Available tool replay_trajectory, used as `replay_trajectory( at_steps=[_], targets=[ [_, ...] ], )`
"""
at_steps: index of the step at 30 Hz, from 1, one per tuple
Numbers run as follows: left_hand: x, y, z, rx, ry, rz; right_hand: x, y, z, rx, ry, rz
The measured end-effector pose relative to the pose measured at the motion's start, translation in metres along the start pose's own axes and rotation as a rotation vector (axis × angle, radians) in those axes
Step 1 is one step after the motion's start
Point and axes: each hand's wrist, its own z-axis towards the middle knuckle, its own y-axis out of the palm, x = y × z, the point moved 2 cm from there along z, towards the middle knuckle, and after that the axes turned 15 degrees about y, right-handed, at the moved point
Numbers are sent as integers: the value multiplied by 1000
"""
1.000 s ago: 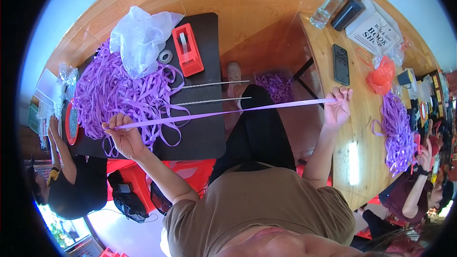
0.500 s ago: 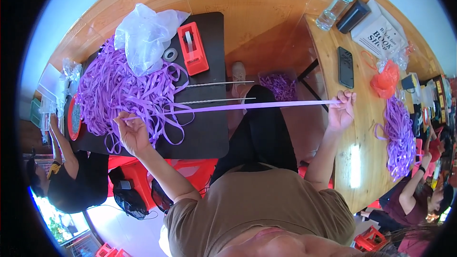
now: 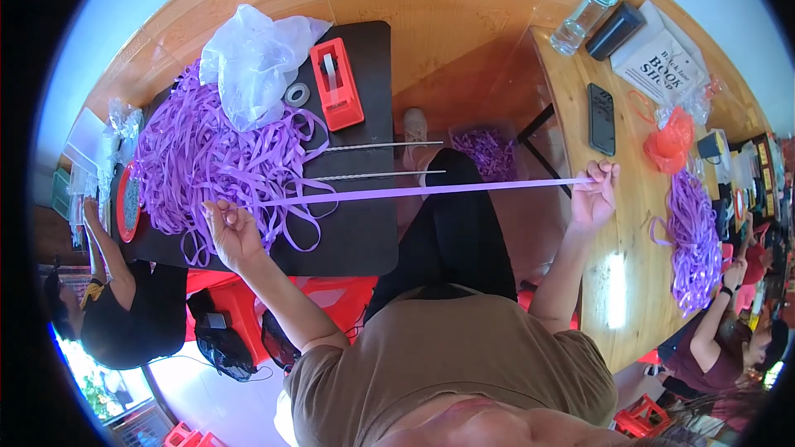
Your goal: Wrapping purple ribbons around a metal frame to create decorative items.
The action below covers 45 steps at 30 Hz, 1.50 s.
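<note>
A flat purple ribbon (image 3: 431,190) stretches taut across my lap, from the dark table to the wooden one. Its left end is pinched between the fingertips of my left hand (image 3: 236,236), above the near edge of a big heap of purple ribbons (image 3: 190,157). Over the edge of the wooden table, my right hand (image 3: 595,197) pinches the other end between thumb and fingers. Just beyond the ribbon, two thin metal rods (image 3: 381,175) jut out from the dark table toward my leg.
On the dark table (image 3: 356,240) are a clear plastic bag (image 3: 257,66), a tape roll (image 3: 296,95) and a red tape dispenser (image 3: 337,87). The wooden table (image 3: 571,74) holds a phone (image 3: 602,120), a bottle (image 3: 584,16) and a purple ribbon bundle (image 3: 696,240). Other people sit at both sides.
My left hand has shifted slightly right, and the ribbon's left part now lies a little nearer to me. My right hand has barely moved. At far right, another person's arm has moved.
</note>
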Motion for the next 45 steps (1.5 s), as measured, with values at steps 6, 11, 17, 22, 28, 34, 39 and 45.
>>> replay_trajectory(
  at_steps=[6, 11, 17, 22, 28, 34, 39, 45],
  targets=[
    [2, -3, 2, -6, 46, 52, -2, -4, -1, -17, 30, 17],
    [1, 6, -3, 100, -16, -6, 0, -5, -1, -2, 38, 25],
    [2, 9, -5, -128, -188, -157, -2, -2, -3, 11, 8, 9],
    [-6, 38, -20, -219, -148, -214, -4, 0, -3, 13, -25, 33],
    [-62, 116, -112, -503, -174, 198, 9, 35, -1, -72, -16, -221],
    [-114, 147, -187, -725, -747, 347, 77, 123, -10, -70, 373, -968],
    [-126, 142, -192, -863, -783, 471, 108, 141, -16, -338, 419, -1127],
    [-129, 143, -189, -930, -562, 464, 113, 132, -18, -296, 410, -1127]
  ],
)
